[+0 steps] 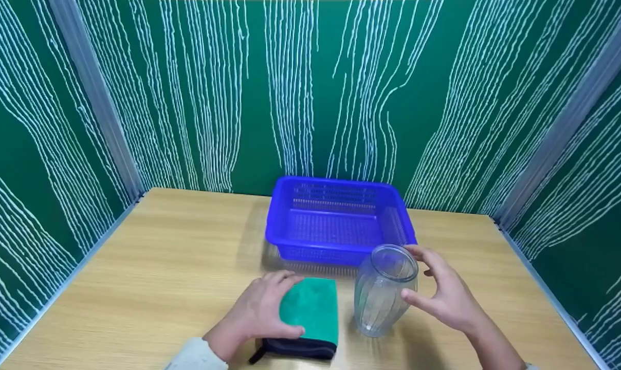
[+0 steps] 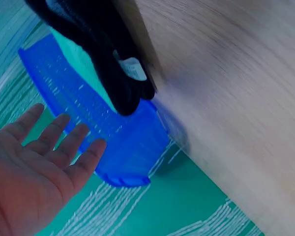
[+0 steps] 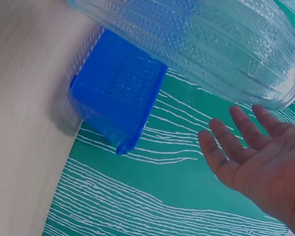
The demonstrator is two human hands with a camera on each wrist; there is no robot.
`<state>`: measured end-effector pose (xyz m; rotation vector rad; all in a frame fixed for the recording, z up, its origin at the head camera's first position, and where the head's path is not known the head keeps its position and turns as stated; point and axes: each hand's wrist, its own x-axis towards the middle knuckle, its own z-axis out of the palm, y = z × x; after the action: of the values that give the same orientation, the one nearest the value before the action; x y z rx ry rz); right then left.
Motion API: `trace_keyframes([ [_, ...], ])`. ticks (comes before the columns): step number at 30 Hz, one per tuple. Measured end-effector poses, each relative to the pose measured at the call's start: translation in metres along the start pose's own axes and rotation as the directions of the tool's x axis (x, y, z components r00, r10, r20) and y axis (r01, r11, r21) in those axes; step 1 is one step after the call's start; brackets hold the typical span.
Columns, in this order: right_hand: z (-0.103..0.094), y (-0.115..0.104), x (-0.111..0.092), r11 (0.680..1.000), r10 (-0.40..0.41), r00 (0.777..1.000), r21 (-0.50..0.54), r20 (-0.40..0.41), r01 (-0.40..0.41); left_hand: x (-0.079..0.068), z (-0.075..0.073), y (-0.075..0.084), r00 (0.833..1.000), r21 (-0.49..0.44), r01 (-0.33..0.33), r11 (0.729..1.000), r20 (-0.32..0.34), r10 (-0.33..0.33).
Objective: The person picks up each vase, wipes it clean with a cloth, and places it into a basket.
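A green-topped case (image 1: 313, 311) with black zipped sides and a pull tab stands on the table in the head view; in the left wrist view its black side (image 2: 96, 54) shows a small white label. Beside its left edge is my left hand (image 1: 261, 308), fingers spread and relaxed, a gap showing in the left wrist view. To the case's right stands an upright clear ribbed glass vase (image 1: 380, 303). My right hand (image 1: 446, 290) is at the vase's right side near the rim, thumb and fingers apart; in the right wrist view the fingers (image 3: 226, 142) look loosely extended beside the glass (image 3: 211, 44).
Behind the case and vase sits a blue plastic basket (image 1: 315, 246) with perforated walls and nothing visible inside. The wooden table (image 1: 187, 241) ends at green panels (image 1: 254, 128) with white wavy lines, at the back and both sides.
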<state>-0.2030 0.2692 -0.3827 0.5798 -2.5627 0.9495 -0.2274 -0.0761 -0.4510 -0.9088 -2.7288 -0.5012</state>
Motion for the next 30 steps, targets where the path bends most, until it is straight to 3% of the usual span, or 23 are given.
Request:
trace_keyframes([
  [5, 0.005, 0.002, 0.002, 1.000, 0.015, 1.000, -0.008, -0.014, -0.016, 0.007, 0.008, 0.003, 0.998, 0.011, -0.034, 0.999, 0.046, 0.033],
  [13, 0.008, 0.004, 0.003, 1.000, 0.015, 1.000, 0.002, -0.011, -0.015, 0.015, 0.022, 0.002, 0.993, 0.047, -0.038, 0.998, 0.118, 0.032],
  [21, 0.011, 0.003, 0.004, 0.999, 0.033, 0.999, 0.016, -0.012, -0.033, 0.016, 0.033, 0.004, 0.978, 0.090, 0.011, 0.996, 0.206, -0.029],
  [30, 0.014, -0.002, 0.007, 0.993, 0.107, 0.994, 0.046, -0.015, -0.106, 0.017, 0.040, 0.003, 0.967, 0.104, 0.042, 0.994, 0.244, -0.067],
])
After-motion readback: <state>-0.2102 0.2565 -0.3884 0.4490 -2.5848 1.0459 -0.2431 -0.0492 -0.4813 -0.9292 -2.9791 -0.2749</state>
